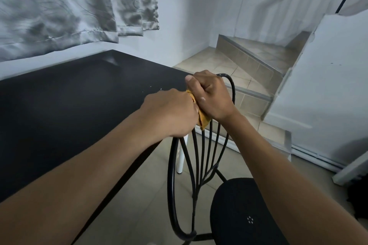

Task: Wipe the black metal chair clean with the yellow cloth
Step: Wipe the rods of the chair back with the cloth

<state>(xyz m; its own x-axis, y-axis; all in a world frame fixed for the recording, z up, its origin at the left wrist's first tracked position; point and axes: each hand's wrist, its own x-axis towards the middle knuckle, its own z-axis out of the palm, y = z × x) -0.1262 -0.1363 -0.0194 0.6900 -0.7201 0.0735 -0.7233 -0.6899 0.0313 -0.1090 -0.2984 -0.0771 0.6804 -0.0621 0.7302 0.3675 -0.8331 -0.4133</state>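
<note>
The black metal chair (171, 181) stands below me, its looped wire backrest rising toward my hands and its round black seat (243, 217) at the lower right. The yellow cloth (203, 120) is bunched over the top of the backrest, mostly hidden between my hands. My left hand (171, 113) is closed around the cloth and the top rail. My right hand (211, 95) grips the cloth and the rail from the far side, thumb up.
A black table (69, 109) fills the left, its edge close to the chair back, with a white leg (180, 157) beside the chair. Tiled steps (251, 59) rise at the back right. A white wall panel (326, 89) stands on the right. Grey curtains (65, 6) hang at the upper left.
</note>
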